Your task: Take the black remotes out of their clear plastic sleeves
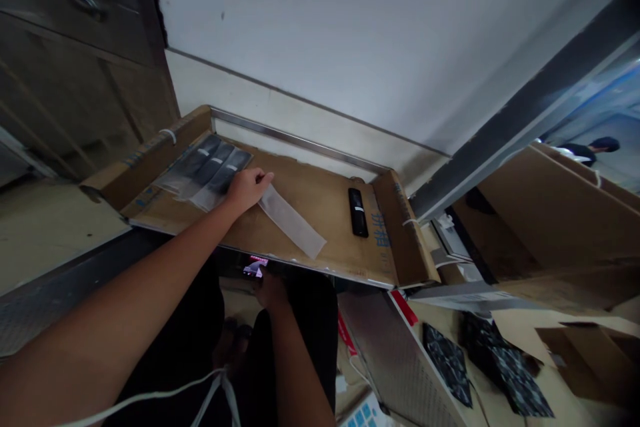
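My left hand (247, 188) rests on the cardboard-lined worktop (320, 197), fingers curled and pinched on the upper end of a clear plastic sleeve (293, 221) that lies slanted toward the front edge. Just left of the hand lie three packaged dark strips (207, 170) side by side. My right hand (270, 290) is low, under the worktop's front edge, wrapped round a phone (255, 268) with a lit screen. A black remote-like bar (357, 211) lies to the right on the cardboard.
Cardboard flaps wall the worktop at left (150, 157) and right (405, 227). A white wall stands behind. At lower right are a metal panel (400, 353), black patterned pieces (447, 360) and more cardboard. A person is far off at right (593, 147).
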Demonstrator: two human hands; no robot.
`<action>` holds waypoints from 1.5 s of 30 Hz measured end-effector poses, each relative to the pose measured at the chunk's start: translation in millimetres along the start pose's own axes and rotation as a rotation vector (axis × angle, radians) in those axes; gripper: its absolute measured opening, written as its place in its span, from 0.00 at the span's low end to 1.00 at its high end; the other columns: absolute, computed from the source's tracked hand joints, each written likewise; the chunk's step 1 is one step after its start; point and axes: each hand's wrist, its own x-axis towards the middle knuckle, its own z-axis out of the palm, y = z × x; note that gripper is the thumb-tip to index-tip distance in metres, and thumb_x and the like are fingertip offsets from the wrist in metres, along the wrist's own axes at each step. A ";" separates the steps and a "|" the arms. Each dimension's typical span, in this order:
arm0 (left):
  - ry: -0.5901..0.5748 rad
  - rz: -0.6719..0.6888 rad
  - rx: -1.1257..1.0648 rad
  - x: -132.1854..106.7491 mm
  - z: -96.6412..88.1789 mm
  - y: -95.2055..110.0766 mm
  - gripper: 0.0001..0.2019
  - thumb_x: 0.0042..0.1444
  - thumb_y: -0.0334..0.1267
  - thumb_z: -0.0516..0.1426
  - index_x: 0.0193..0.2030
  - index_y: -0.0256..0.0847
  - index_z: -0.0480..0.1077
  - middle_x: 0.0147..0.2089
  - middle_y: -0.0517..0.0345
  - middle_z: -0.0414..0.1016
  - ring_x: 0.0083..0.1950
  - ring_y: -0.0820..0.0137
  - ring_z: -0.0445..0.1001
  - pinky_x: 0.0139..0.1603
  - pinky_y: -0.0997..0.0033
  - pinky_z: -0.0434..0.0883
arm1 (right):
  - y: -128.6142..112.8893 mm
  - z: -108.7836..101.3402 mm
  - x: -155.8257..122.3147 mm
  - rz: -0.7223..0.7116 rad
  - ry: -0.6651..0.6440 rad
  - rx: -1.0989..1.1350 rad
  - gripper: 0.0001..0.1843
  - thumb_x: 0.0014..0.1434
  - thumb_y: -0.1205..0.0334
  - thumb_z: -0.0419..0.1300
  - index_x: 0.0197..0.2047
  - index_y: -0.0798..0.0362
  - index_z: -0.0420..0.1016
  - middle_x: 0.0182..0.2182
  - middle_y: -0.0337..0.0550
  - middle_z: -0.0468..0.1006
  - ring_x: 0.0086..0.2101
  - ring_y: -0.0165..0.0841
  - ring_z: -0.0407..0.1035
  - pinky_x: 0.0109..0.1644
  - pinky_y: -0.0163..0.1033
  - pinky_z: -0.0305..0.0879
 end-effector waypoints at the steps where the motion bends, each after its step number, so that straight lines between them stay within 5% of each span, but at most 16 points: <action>1: 0.001 0.002 0.003 0.1 0.2 -0.2 0.20 0.63 0.52 0.54 0.27 0.39 0.72 0.27 0.56 0.73 0.29 0.69 0.67 0.31 0.68 0.55 | -0.9 -1.6 -0.7 -0.002 0.008 -0.019 0.28 0.67 0.57 0.51 0.68 0.50 0.66 0.55 0.54 0.79 0.56 0.46 0.72 0.61 0.48 0.65; 31: 0.003 -0.005 0.026 0.0 0.6 0.3 0.19 0.62 0.50 0.55 0.27 0.40 0.70 0.26 0.56 0.71 0.29 0.69 0.66 0.31 0.68 0.55 | -6.5 -17.4 -14.1 0.107 -0.122 0.086 0.42 0.66 0.56 0.55 0.76 0.61 0.43 0.64 0.67 0.66 0.63 0.50 0.64 0.65 0.52 0.61; 45: -0.008 -0.003 0.020 -1.0 -2.2 4.4 0.19 0.63 0.51 0.54 0.26 0.40 0.71 0.26 0.56 0.72 0.30 0.69 0.66 0.31 0.68 0.55 | -5.7 -6.7 -9.5 0.034 -0.061 0.096 0.40 0.64 0.54 0.54 0.75 0.59 0.48 0.61 0.64 0.71 0.61 0.48 0.68 0.62 0.51 0.64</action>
